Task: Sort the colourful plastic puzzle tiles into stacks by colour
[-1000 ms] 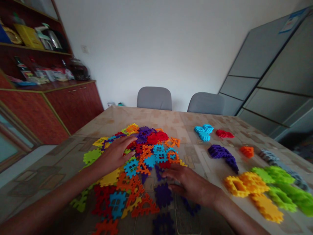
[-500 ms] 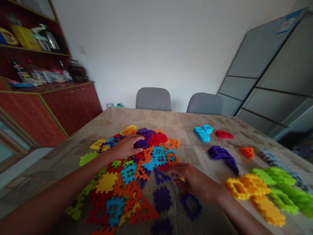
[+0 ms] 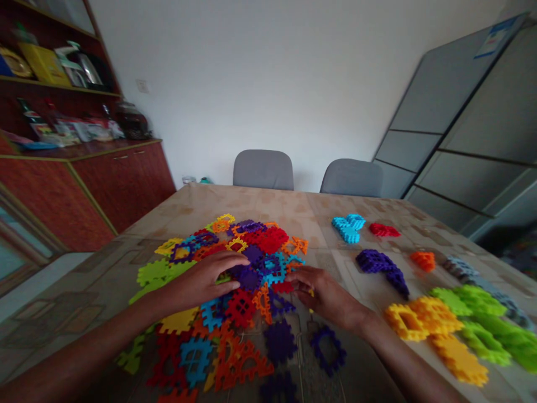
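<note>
A heap of flat, toothed plastic building tiles in many colours lies before me. My left hand [image 3: 213, 274] is over its middle, thumb and fingers apart, the fingertips beside purple tiles [image 3: 248, 278]. At the heap's right edge, my right hand [image 3: 321, 291] has its fingers curled near a light blue window tile [image 3: 273, 268] and a red one. A bit of a yellow tile [image 3: 311, 293] shows between its fingers and thumb; most of that piece is hidden. In front of my left hand lies a red window tile [image 3: 241, 308]. A solid purple tile [image 3: 279, 341] and a purple ring tile [image 3: 328, 350] lie nearer me.
On the right stand stacks sorted by colour: light blue [image 3: 348, 228], red [image 3: 384, 230], purple [image 3: 380, 266], orange [image 3: 423, 260], grey [image 3: 461, 268], yellow [image 3: 423, 319] and green [image 3: 482, 302]. Two grey chairs [image 3: 263, 169] stand behind the table [image 3: 293, 202].
My left hand has drawn back toward me, and tiles around the heap's middle have shifted, with purple and red ones newly uncovered. My right hand has edged slightly up and left.
</note>
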Tool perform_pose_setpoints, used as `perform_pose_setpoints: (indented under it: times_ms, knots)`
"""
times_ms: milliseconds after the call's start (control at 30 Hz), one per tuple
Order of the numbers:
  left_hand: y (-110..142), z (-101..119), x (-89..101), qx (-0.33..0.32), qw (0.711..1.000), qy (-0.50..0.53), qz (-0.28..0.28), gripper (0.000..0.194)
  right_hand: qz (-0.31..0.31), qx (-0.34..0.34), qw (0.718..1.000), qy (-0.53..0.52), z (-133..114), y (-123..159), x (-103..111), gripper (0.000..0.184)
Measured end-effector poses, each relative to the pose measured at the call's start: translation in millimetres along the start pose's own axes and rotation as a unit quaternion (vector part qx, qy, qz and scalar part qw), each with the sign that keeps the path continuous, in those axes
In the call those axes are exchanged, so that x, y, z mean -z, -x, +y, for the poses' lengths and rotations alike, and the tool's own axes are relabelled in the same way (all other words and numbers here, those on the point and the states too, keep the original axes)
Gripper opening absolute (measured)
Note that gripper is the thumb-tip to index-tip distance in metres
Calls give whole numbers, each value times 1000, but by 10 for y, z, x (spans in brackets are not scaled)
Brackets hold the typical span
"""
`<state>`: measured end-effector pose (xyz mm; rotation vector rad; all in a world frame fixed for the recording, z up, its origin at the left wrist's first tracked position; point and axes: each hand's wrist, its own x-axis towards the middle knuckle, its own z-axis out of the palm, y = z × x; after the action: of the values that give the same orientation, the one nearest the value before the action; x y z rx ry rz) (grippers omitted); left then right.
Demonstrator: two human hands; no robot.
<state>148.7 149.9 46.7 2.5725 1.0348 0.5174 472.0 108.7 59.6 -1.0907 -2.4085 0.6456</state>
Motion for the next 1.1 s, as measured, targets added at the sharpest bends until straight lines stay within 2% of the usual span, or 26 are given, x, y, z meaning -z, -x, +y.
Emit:
perform_pose_setpoints:
  times_ms: [133,367,500,867,1000,1100]
  knots:
    - [27,-41,-78,11,999,-11,28,41,23,7,999,41,38,-199,-59,35]
    - [79,-9,-161,2,999,-27,46,36,-10,21,992,121,109,-601,-170,49]
    - [133,-7,-142,-6,999,-33,42,34,-24,17,989,148,163,-708,-195,46]
    - [128,-41,-191,-8,998,-45,43,37,-30,30,976,212,65,-629,-121,8]
    - [135,-56,-199,-9,998,-47,46,36,-21,25,973,230,-91,-505,-61,6]
    - [135,-57,-197,-10,998,-43,42,36,-4,14,971,240,-260,-295,-1,9]
